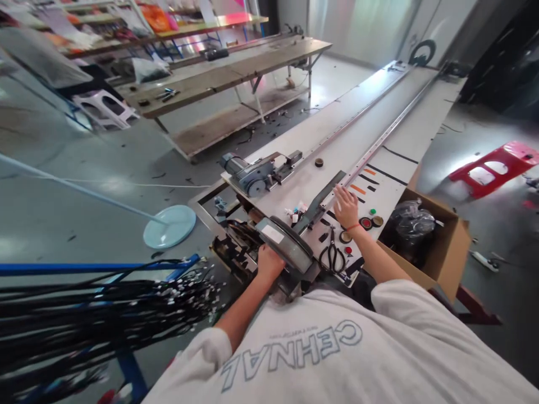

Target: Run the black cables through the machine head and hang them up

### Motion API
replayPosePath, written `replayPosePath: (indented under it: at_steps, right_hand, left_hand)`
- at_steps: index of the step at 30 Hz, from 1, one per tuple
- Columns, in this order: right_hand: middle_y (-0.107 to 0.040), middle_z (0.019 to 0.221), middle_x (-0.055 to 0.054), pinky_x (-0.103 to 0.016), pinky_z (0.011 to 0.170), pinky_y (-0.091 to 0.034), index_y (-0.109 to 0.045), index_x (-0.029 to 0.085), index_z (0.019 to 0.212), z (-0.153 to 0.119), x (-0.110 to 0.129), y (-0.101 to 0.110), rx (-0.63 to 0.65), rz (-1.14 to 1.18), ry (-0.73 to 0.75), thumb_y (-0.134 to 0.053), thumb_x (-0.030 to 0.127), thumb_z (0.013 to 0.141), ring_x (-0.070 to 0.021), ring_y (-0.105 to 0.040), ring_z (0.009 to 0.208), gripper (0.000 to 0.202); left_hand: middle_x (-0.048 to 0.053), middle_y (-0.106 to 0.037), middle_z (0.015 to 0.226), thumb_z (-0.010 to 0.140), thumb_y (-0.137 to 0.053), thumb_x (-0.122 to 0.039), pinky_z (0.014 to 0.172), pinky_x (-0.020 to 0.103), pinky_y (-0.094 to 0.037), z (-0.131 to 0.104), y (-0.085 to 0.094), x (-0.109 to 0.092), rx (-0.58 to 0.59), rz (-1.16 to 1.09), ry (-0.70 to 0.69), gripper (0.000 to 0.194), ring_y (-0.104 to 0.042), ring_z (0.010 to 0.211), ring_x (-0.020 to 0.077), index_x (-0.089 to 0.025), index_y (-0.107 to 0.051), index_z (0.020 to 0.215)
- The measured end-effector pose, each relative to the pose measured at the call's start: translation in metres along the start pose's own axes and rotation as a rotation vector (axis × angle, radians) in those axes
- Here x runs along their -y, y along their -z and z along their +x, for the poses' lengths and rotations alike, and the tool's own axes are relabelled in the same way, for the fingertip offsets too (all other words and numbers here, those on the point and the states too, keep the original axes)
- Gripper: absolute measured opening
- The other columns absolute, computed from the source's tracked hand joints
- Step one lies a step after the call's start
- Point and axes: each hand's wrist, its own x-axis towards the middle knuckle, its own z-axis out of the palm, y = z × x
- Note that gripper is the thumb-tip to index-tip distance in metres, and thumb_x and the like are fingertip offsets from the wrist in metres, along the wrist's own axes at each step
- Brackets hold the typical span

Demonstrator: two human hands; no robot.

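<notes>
My left hand is at the near side of a grey machine wheel housing; its fingertips are hidden beneath it. Over the white table, my right hand rests at the near end of a long metal rail, fingers spread and pointing forward. A dark metal arm runs from the housing toward that rail. Black scissors, tape rolls and black and orange strips lie beside my right hand.
A cardboard box with black plastic-wrapped contents stands at the right, a red stool beyond it. A motor unit sits on the table's left edge. Black cables hang over a blue frame at lower left.
</notes>
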Motion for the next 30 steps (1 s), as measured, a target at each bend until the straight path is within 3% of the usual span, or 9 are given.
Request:
replayPosePath:
  at_steps: [2, 4, 7, 9, 12, 18, 25, 30]
  right_hand:
    - [-0.046, 0.139, -0.008, -0.048, 0.107, -0.017, -0.059, 0.018, 0.120, -0.032, -0.034, 0.008, 0.064, -0.132, -0.263, -0.034, 0.027, 0.089, -0.0258, -0.030, 0.134, 0.041]
    - [-0.047, 0.138, -0.010, -0.053, 0.106, -0.017, -0.055, 0.018, 0.126, -0.053, -0.067, 0.014, 0.174, -0.230, -0.475, -0.035, 0.029, 0.088, -0.0276, -0.027, 0.136, 0.044]
    - [-0.056, 0.127, -0.013, -0.055, 0.105, -0.017, -0.053, 0.017, 0.125, -0.061, -0.091, 0.018, 0.390, -0.277, -0.569, -0.037, 0.034, 0.087, -0.0278, -0.034, 0.131, 0.045]
    - [-0.059, 0.120, -0.014, -0.053, 0.104, -0.019, -0.056, 0.016, 0.119, -0.056, -0.092, 0.017, 0.481, -0.288, -0.572, -0.041, 0.037, 0.085, -0.0277, -0.042, 0.124, 0.043]
    - [-0.060, 0.115, -0.016, -0.052, 0.102, -0.023, -0.058, 0.014, 0.112, -0.050, -0.087, 0.015, 0.519, -0.311, -0.591, -0.044, 0.039, 0.083, -0.0276, -0.049, 0.115, 0.040]
    - [-0.060, 0.113, -0.015, -0.049, 0.100, -0.026, -0.056, 0.013, 0.115, -0.048, -0.084, 0.011, 0.540, -0.352, -0.640, -0.048, 0.039, 0.081, -0.0271, -0.049, 0.114, 0.043]
    - [-0.059, 0.114, -0.017, -0.049, 0.099, -0.027, -0.059, 0.013, 0.116, -0.032, -0.081, 0.011, 0.644, -0.368, -0.726, -0.051, 0.043, 0.082, -0.0296, -0.045, 0.119, 0.047]
    - [-0.058, 0.115, -0.019, -0.048, 0.100, -0.026, -0.060, 0.011, 0.114, -0.028, -0.074, 0.011, 0.639, -0.360, -0.788, -0.054, 0.040, 0.080, -0.0309, -0.045, 0.119, 0.045]
  left_hand:
    - [0.020, -0.058, 0.123, 0.085, -0.050, -0.031, 0.090, 0.038, -0.044, -0.024, 0.002, 0.014, -0.033, -0.018, 0.040, 0.044, -0.052, 0.117, 0.0309, -0.008, -0.054, 0.123]
    - [0.021, -0.059, 0.122, 0.091, -0.040, -0.038, 0.082, 0.036, -0.047, -0.046, 0.001, 0.029, -0.006, -0.081, 0.152, 0.053, -0.058, 0.110, 0.0293, -0.007, -0.041, 0.134]
    - [0.015, -0.069, 0.099, 0.093, -0.032, -0.041, 0.075, 0.032, -0.048, -0.067, -0.003, 0.049, 0.130, -0.197, 0.230, 0.045, -0.066, 0.090, 0.0264, -0.012, -0.051, 0.122]
    - [0.011, -0.070, 0.087, 0.092, -0.032, -0.042, 0.073, 0.030, -0.047, -0.074, -0.005, 0.057, 0.168, -0.265, 0.205, 0.039, -0.067, 0.084, 0.0247, -0.016, -0.057, 0.104]
    - [0.007, -0.069, 0.077, 0.089, -0.033, -0.048, 0.069, 0.030, -0.047, -0.079, -0.006, 0.066, 0.155, -0.356, 0.177, 0.039, -0.066, 0.077, 0.0234, -0.019, -0.059, 0.090]
    - [0.007, -0.071, 0.082, 0.078, -0.037, -0.060, 0.074, 0.033, -0.050, -0.100, -0.009, 0.087, 0.185, -0.547, 0.150, 0.050, -0.066, 0.080, 0.0254, -0.019, -0.063, 0.086]
    - [0.007, -0.073, 0.086, 0.071, -0.040, -0.059, 0.079, 0.034, -0.050, -0.122, -0.006, 0.110, 0.270, -0.575, 0.141, 0.048, -0.065, 0.085, 0.0298, -0.021, -0.068, 0.081]
    - [0.006, -0.070, 0.076, 0.068, -0.038, -0.061, 0.075, 0.033, -0.050, -0.129, -0.007, 0.120, 0.324, -0.567, 0.156, 0.050, -0.064, 0.080, 0.0296, -0.021, -0.066, 0.072]
